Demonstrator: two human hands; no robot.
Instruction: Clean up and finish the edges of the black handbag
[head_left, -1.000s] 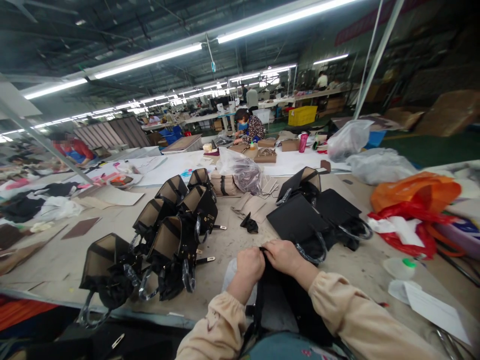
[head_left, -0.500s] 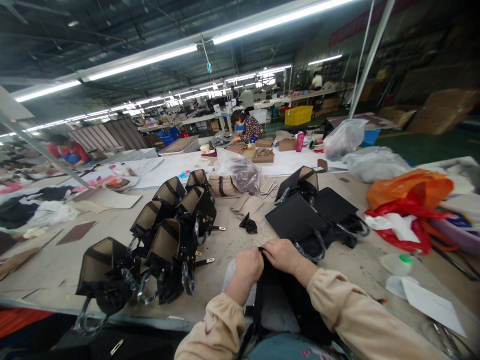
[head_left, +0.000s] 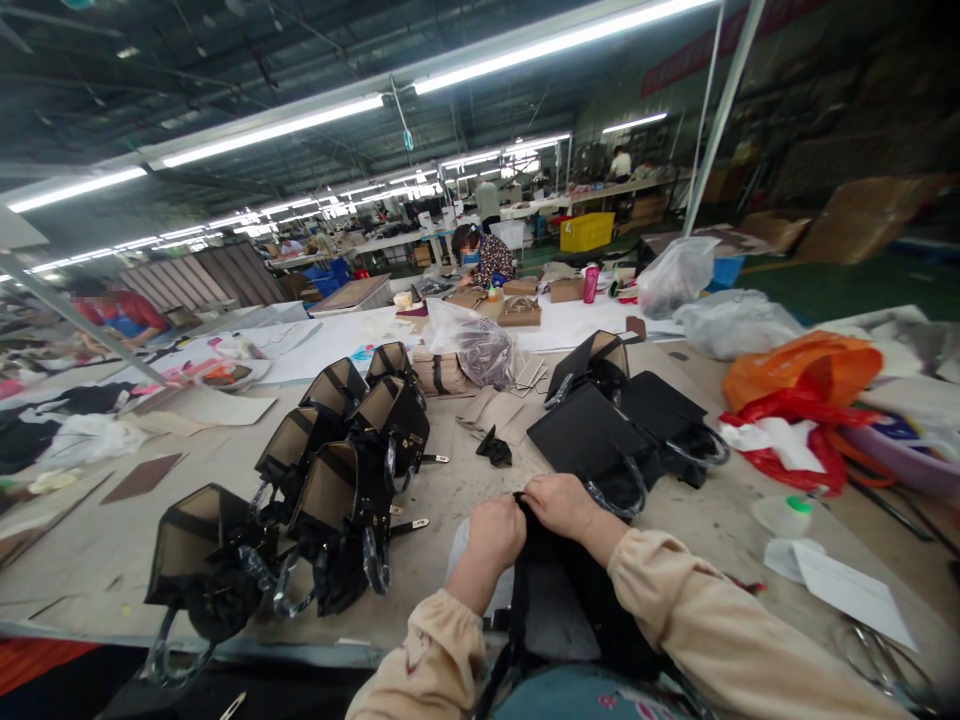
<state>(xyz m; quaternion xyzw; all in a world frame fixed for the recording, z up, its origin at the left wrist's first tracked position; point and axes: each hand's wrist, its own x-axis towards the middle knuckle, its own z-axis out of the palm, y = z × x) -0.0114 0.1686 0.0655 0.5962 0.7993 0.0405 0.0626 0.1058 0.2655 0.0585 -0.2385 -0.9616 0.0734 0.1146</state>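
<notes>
Close together at the table's front edge, my left hand [head_left: 495, 540] and my right hand [head_left: 564, 508] both pinch the top edge of a black handbag [head_left: 574, 590]. The bag hangs down between my forearms, against my body, and its lower part is partly hidden. Grey lining shows on its near side. Just beyond my right hand lie black handbags with wrapped handles, the nearest a flat-sided black bag [head_left: 585, 435]. To the left of my hands stand several black bags with tan insides, among them an upright bag [head_left: 330, 485] with a metal-tipped strap.
A small black scrap [head_left: 495, 448] lies ahead on the table. At the right are an orange plastic bag [head_left: 802, 370], a green-capped bottle [head_left: 784, 515], white paper [head_left: 855, 595] and scissors [head_left: 874, 655]. A co-worker [head_left: 484, 258] sits across the table.
My view has turned slightly to the right, so the background sits a little further left. Both hands keep hold of the black handbag's edge and have barely moved.
</notes>
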